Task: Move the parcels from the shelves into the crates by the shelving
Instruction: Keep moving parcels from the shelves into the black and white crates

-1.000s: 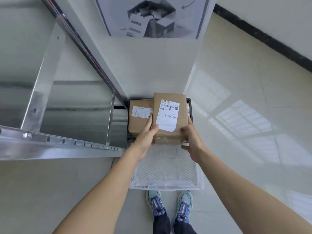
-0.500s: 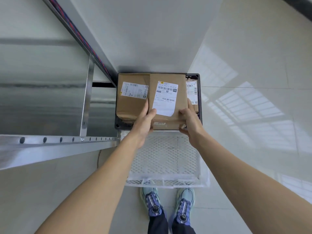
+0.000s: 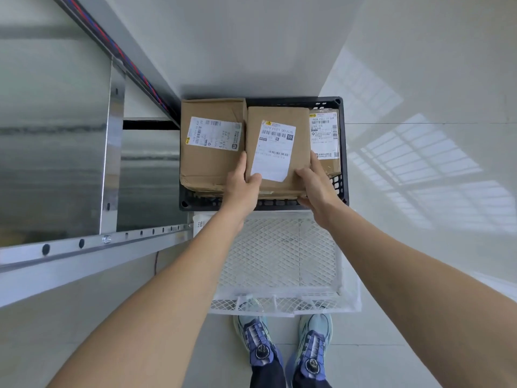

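Note:
A brown cardboard parcel (image 3: 299,130) with a white shipping label sits in the middle of the black crate (image 3: 343,152) on the floor. My left hand (image 3: 242,184) grips its near left edge and my right hand (image 3: 316,184) grips its near right corner. A larger brown parcel (image 3: 209,163) lies in the crate's left part. A third labelled parcel (image 3: 326,135) shows on the right, partly hidden under the held one.
A white mesh crate (image 3: 279,261) stands on the floor in front of the black one, just ahead of my shoes (image 3: 285,343). The metal shelving (image 3: 84,245) fills the left side. A white wall rises behind the crates, glossy floor tiles lie to the right.
Both hands have lowered the parcel further down into the black crate, between the two other parcels. The view has tilted downward.

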Action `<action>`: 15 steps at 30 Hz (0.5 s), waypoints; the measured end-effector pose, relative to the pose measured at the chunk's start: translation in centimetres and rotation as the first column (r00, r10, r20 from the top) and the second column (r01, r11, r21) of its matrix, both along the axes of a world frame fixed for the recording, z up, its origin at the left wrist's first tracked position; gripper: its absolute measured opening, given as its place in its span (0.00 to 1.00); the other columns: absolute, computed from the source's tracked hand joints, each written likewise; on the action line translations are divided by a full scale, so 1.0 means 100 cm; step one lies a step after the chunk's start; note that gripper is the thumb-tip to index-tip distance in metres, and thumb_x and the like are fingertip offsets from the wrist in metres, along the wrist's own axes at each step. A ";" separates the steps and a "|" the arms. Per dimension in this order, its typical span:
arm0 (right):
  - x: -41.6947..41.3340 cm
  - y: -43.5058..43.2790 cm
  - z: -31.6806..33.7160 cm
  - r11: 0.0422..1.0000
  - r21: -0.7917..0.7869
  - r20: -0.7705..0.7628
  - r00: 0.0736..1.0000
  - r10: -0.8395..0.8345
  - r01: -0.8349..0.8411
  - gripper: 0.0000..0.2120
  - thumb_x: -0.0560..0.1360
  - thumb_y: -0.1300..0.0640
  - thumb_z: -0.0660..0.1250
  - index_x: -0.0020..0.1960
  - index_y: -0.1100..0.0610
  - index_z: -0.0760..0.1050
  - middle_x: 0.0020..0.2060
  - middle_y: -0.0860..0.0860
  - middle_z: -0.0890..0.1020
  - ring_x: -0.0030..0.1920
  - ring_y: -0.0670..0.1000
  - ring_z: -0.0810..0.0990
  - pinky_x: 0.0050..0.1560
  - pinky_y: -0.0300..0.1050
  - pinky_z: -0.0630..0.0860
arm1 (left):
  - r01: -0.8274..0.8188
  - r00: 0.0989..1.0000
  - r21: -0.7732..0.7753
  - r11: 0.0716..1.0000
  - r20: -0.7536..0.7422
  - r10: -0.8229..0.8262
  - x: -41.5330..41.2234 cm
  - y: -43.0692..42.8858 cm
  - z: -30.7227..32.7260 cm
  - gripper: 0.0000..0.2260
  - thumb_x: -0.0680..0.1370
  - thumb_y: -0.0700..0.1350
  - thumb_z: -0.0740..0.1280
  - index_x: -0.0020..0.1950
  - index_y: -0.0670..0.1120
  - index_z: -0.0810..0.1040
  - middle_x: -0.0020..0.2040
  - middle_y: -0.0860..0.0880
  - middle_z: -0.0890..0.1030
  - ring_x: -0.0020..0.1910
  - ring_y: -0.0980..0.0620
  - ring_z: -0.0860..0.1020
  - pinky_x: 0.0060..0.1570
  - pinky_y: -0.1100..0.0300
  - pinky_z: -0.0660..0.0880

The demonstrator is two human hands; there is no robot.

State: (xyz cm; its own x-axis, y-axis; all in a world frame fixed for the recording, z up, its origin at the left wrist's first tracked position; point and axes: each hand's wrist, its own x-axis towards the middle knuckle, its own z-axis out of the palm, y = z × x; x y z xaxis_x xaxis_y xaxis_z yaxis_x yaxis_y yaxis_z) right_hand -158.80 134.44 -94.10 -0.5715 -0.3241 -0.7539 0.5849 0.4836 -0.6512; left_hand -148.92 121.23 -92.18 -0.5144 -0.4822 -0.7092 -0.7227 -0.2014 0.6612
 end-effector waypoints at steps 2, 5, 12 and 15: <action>-0.004 -0.005 -0.013 1.000 0.003 -0.010 1.000 -0.001 0.001 0.31 0.80 0.53 0.60 0.80 0.37 0.56 0.70 0.43 0.75 0.67 0.51 0.76 0.66 0.57 0.75 | 0.020 0.999 -0.065 0.998 0.026 -0.019 -0.005 0.000 -0.007 0.29 0.84 0.42 0.61 0.83 0.58 0.57 0.68 0.54 0.65 0.58 0.57 0.69 0.54 0.65 0.69; -0.011 -0.010 -0.035 0.996 0.022 -0.013 0.996 -0.090 0.090 0.35 0.78 0.60 0.61 0.81 0.42 0.58 0.70 0.48 0.75 0.62 0.52 0.80 0.62 0.49 0.79 | 0.072 0.996 -0.101 0.992 0.051 -0.068 -0.010 0.004 -0.016 0.30 0.83 0.44 0.63 0.83 0.55 0.58 0.72 0.52 0.64 0.63 0.53 0.70 0.58 0.62 0.68; -0.010 -0.024 -0.065 0.962 0.216 0.120 0.974 -0.195 0.166 0.35 0.78 0.64 0.59 0.78 0.35 0.61 0.73 0.47 0.68 0.61 0.57 0.78 0.49 0.55 0.84 | 0.108 0.992 0.010 0.994 0.068 -0.108 -0.010 0.015 -0.033 0.31 0.72 0.57 0.63 0.76 0.54 0.70 0.72 0.52 0.75 0.70 0.48 0.73 0.71 0.46 0.70; -0.008 -0.031 -0.067 0.948 0.241 0.154 0.956 -0.248 0.207 0.36 0.76 0.63 0.57 0.78 0.34 0.60 0.68 0.48 0.72 0.60 0.59 0.79 0.44 0.56 0.86 | 0.124 0.988 0.028 0.992 0.087 -0.126 -0.009 0.017 -0.026 0.28 0.77 0.53 0.61 0.79 0.53 0.67 0.75 0.51 0.72 0.72 0.48 0.70 0.72 0.48 0.68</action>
State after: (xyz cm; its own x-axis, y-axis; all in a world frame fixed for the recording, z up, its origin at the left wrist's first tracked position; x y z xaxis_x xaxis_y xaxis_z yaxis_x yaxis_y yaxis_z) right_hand -159.57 131.38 -100.83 -0.4586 -0.0156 -0.8885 0.7936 0.4426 -0.4174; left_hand -149.85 122.96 -94.82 -0.5043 -0.4011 -0.7647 -0.7988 -0.1198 0.5896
